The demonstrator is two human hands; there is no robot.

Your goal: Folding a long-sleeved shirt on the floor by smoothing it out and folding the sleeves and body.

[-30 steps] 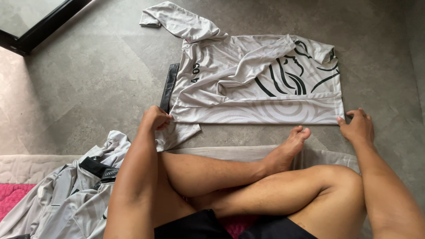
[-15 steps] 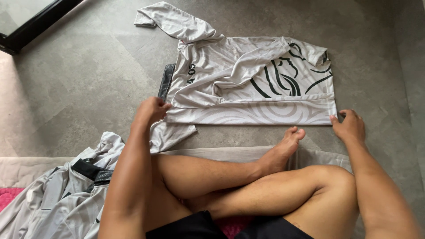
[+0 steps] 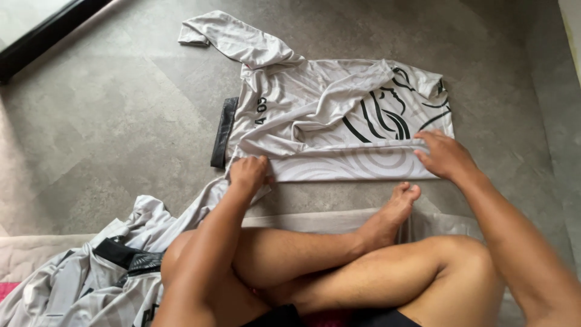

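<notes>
Head view is showing crossed bare legs [image 3: 363, 266] nearest, with a heap of grey clothing [image 3: 91, 272] lying at near left. Just beyond, the left hand [image 3: 248, 172] is curling shut, pinching the near hem of the grey jersey [image 3: 327, 115]. Over on the right, the right hand [image 3: 445, 154] is pressing flat, fingers loosely spread, on that hem. Farther off, the jersey is lying spread on the grey floor [image 3: 121, 109], one sleeve trailing far left.
</notes>
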